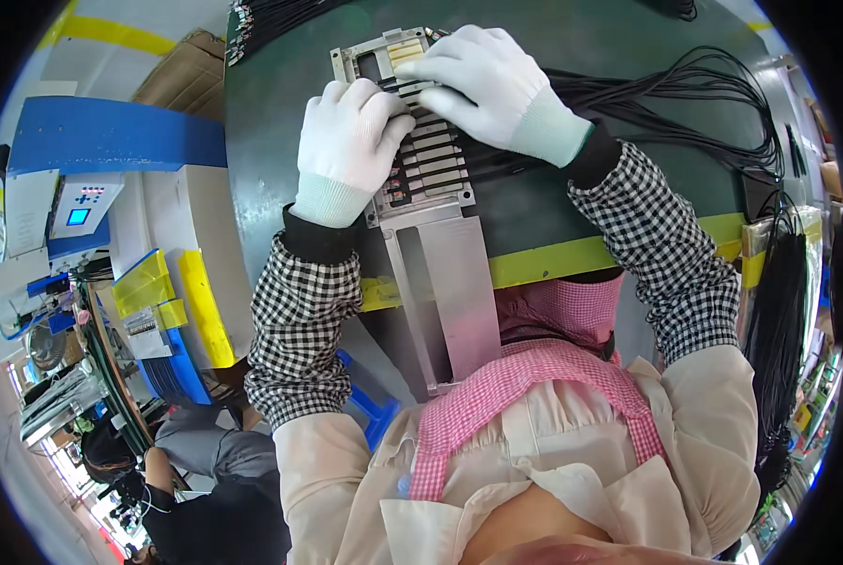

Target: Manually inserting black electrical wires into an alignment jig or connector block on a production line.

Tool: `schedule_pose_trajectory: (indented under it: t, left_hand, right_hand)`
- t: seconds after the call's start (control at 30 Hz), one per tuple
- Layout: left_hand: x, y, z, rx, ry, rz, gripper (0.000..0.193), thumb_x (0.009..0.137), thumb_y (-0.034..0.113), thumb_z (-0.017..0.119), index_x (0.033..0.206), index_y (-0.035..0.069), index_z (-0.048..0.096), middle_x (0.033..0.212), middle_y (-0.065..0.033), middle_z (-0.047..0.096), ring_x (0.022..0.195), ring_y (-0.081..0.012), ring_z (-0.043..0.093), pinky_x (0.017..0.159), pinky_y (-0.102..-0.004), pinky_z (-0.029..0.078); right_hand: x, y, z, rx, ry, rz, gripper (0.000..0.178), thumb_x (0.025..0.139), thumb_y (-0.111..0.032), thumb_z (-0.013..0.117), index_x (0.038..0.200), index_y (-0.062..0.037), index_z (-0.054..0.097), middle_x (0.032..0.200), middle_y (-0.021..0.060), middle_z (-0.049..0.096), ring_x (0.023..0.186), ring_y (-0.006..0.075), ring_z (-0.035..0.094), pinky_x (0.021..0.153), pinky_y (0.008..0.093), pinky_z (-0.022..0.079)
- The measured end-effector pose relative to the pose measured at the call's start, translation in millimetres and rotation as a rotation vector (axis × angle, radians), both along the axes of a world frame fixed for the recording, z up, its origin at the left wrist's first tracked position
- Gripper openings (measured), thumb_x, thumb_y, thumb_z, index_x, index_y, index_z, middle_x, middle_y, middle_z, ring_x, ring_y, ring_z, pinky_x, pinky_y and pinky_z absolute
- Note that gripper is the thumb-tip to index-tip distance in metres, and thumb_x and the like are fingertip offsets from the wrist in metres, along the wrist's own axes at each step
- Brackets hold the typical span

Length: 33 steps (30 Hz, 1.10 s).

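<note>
Cables (628,88) lie across the slotted metal frame (426,209) beneath and between our hands, trailing off past the right wrist. To work neatly, we'd best settle each one squarely in its slot, pressing with fingertips rather than tugging (a tug could lift its neighbours). Our left hand (348,139) curls palm-down over the frame's left edge, thumb inward; our right hand (493,89) arches in opposite it, thumb and forefinger apart at the tips. Whether either pinches a cable, we cannot tell.
</note>
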<state>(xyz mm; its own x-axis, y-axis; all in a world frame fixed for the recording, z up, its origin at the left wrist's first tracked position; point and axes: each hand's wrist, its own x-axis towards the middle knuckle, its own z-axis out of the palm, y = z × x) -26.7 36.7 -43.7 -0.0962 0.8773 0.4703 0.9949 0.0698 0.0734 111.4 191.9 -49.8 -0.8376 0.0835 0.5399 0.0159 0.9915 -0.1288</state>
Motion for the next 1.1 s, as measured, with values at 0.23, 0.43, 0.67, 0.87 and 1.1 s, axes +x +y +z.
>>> schedule_pose_trajectory:
  t: [0.23,0.43,0.67,0.87,1.1]
  left_hand:
    - [-5.6,-0.3,9.0,0.276,0.188,-0.06,0.012,0.084,0.024,0.069,0.089,0.013,0.067,0.099,-0.0016,0.061,0.086,-0.0225,0.055,0.077,-0.0344,0.044]
    - [-12.1,-1.4,3.8,0.184,-0.302,0.135,0.014,0.087,0.021,0.066,0.098,0.013,0.07,0.099,-0.0034,0.063,0.084,-0.0228,0.056,0.074,-0.0322,0.045]
    - [-10.2,9.9,-5.3,0.251,-0.581,0.313,0.017,0.09,0.02,0.063,0.103,0.013,0.071,0.101,-0.0063,0.064,0.084,-0.0245,0.062,0.075,-0.0332,0.05]
    - [0.9,9.0,-8.8,0.243,-0.503,0.336,0.018,0.09,0.02,0.062,0.105,0.014,0.071,0.104,-0.0071,0.064,0.085,-0.0259,0.066,0.076,-0.0354,0.054]
    - [1.3,8.0,-5.2,0.174,-0.448,0.357,0.019,0.091,0.017,0.059,0.107,0.015,0.07,0.107,-0.0072,0.063,0.086,-0.027,0.066,0.075,-0.0372,0.054]
  right_hand:
    - [7.2,15.3,30.7,-0.745,-0.457,0.117,0.033,0.087,-0.018,0.061,0.119,-0.0127,0.068,0.102,0.0017,0.066,0.092,0.0243,0.059,0.087,0.0326,0.046]
    - [0.1,53.5,6.0,-0.604,-0.084,0.279,0.02,0.088,-0.021,0.06,0.104,-0.0122,0.068,0.09,0.0061,0.067,0.078,0.0282,0.061,0.074,0.0351,0.049]
    - [-34.5,53.4,-20.2,-0.357,0.095,0.12,0.022,0.09,-0.027,0.057,0.092,-0.0075,0.067,0.088,0.0115,0.069,0.075,0.0325,0.064,0.069,0.0376,0.051]
    - [-33.9,54.1,-27.5,-0.279,0.06,0.019,0.024,0.088,-0.03,0.057,0.087,-0.0079,0.066,0.085,0.0125,0.07,0.074,0.0344,0.065,0.067,0.0396,0.051]
    - [-36.6,52.5,-23.6,-0.209,0.006,-0.066,0.026,0.086,-0.033,0.057,0.084,-0.009,0.066,0.081,0.013,0.07,0.072,0.0364,0.065,0.065,0.0417,0.052]
